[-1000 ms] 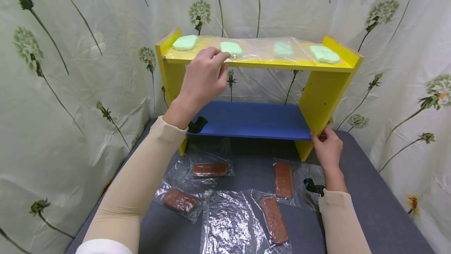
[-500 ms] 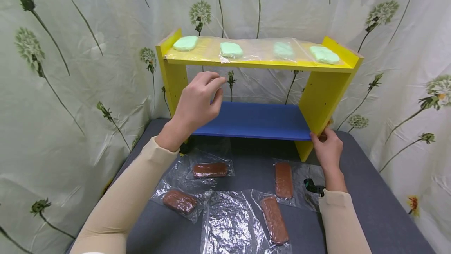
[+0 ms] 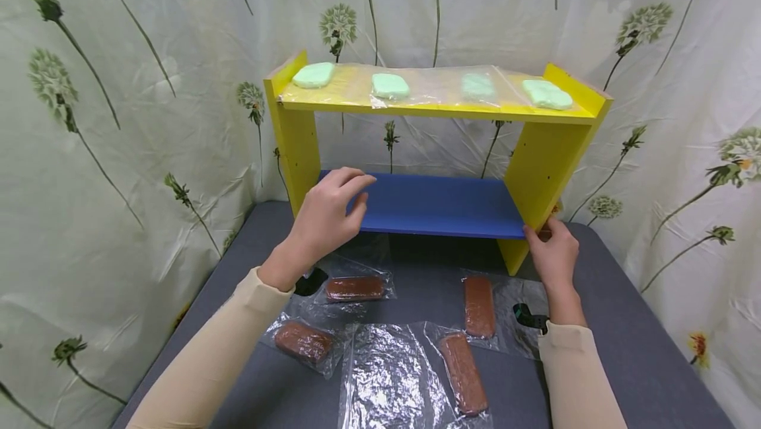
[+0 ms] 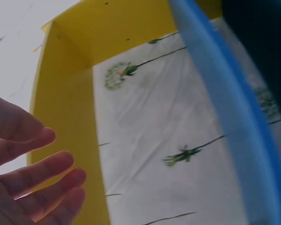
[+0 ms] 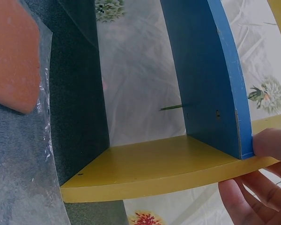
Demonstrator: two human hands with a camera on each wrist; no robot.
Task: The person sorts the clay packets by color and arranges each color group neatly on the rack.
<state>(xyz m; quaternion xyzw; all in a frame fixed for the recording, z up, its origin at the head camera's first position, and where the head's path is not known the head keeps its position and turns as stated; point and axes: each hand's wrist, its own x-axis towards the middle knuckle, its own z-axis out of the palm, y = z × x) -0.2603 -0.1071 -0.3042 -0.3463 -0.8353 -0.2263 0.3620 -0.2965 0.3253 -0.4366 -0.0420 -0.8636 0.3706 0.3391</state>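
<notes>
A small shelf unit with yellow sides and top (image 3: 541, 164) and a blue lower shelf (image 3: 440, 204) stands on the dark grey table. My right hand (image 3: 554, 254) grips its right side panel beside the blue shelf's end; in the right wrist view the thumb touches the blue edge and the fingers (image 5: 234, 199) lie outside the yellow panel. My left hand (image 3: 329, 214) hangs in front of the blue shelf, fingers loosely bent, holding nothing. On the yellow top lie several pale green rounded blocks (image 3: 390, 85) in clear plastic bags.
Several reddish-brown blocks (image 3: 355, 288) in clear bags lie on the table (image 3: 267, 396) before the unit. A shiny clear bag (image 3: 386, 376) lies flat at the front, between two of them. A flower-print curtain (image 3: 148, 138) hangs behind and at both sides.
My left hand has come away from the bagged green block on the top, second from the left, and moved down before the blue shelf. My right hand stays on the side panel.
</notes>
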